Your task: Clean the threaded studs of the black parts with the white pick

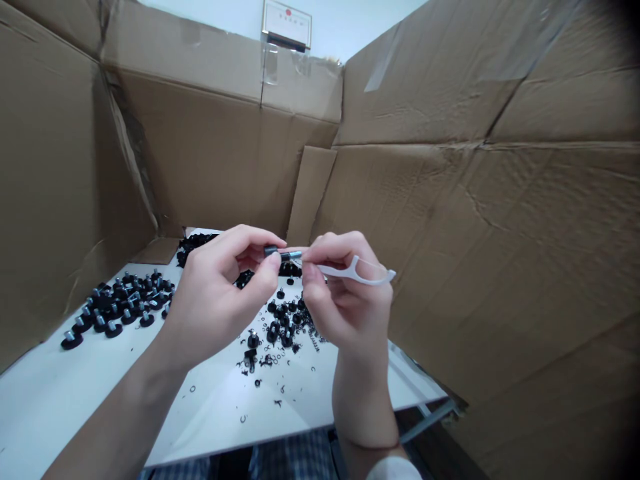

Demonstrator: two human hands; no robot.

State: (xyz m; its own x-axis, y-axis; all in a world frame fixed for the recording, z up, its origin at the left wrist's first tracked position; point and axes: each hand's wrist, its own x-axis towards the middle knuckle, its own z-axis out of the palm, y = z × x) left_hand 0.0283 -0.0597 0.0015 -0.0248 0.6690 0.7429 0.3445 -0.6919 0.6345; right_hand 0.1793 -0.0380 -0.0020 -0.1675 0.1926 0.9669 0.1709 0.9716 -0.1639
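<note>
Left hand (220,300) closed on black-and-steel stud (283,253); right hand (347,303) pinching white floss pick (357,272). Black rubber feet (117,307) on white table (100,400); placard (287,23) writing unreadable.

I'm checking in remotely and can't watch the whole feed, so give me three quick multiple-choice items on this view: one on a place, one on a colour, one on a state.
1. Where is the cluster of black feet with metal studs?
A. On the white tabletop, left of both hands
B. On that tabletop, right of the right hand
C. Under the table

2. What colour is the floss pick in the right hand?
A. Black
B. Brown
C. White

3. What is the left hand doing?
A. Lying open and empty
B. Pinching a small dark metal-tipped part
C. Pressing flat on the tabletop

Answers:
1. A, the studded feet stand beside the left forearm.
2. C, its white handle sticks out past the fingers.
3. B, the part shows between the fingertips.
</note>
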